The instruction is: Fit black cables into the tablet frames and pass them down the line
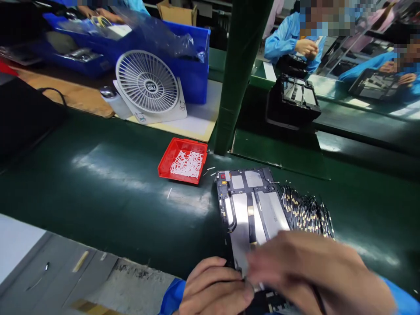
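An opened tablet [241,214] lies on the green bench, its silver battery area, black frame and flat ribbon cable exposed. My left hand [215,291] is at its lower left edge, fingers bent and closed against it. Over the lower part of the tablet, my right hand [305,267] is smeared by motion, its fingers drawn together close to my left fingertips. A thin black cable [319,299] trails from under the right palm. Both hands hide the tablet's lower end and what lies between the fingertips. Beside the tablet's right edge sits a bundle of short black cables [306,212].
A red tray [167,164] of white strips stands left of the tablet, with a loose strip [169,193] nearby. Behind are a white fan [149,85], a bottle [116,103], a blue bin [198,83] and a green post [234,83]. Co-workers sit across, near a black box [284,107].
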The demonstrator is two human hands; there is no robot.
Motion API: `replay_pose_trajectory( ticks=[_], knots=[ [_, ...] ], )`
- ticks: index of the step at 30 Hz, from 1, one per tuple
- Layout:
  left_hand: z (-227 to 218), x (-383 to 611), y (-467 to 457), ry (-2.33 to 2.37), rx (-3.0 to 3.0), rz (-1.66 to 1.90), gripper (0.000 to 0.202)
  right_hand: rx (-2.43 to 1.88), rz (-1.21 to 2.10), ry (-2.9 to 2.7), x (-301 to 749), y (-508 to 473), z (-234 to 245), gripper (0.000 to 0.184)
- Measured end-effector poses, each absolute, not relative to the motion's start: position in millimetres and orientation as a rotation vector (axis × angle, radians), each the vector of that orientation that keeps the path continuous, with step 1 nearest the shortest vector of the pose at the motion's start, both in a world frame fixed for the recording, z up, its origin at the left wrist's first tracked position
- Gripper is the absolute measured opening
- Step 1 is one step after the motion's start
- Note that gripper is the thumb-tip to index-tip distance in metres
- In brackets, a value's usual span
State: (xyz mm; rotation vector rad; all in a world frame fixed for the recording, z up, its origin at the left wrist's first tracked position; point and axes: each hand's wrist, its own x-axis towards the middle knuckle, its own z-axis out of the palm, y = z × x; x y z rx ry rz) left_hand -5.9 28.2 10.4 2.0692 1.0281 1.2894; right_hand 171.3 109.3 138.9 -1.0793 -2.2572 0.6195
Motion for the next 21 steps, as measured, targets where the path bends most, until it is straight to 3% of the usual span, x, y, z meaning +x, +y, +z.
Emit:
replay_pose_trajectory(
  ticks=[4,9,13,17,21],
  knots=[
    [7,-5,29,1.075,2.027,1.410,0.024,-1.058,0.907,-2.007,129,193,128,0.011],
    [13,-10,32,1.044,2.045,1.355,0.005,-1.057,1.022,-2.149,102,247,90,0.021],
    [27,-13,46,1.106,2.079,1.415,0.003,-1.159,0.973,-2.164,138,207,104,0.038],
    [32,-17,68,1.100,2.017,1.393,0.004,-1.166,1.028,-2.279,187,139,120,0.038],
    [22,-18,85,0.979,1.849,1.335,0.012,-1.092,0.996,-2.172,199,86,97,0.026]
  ],
)
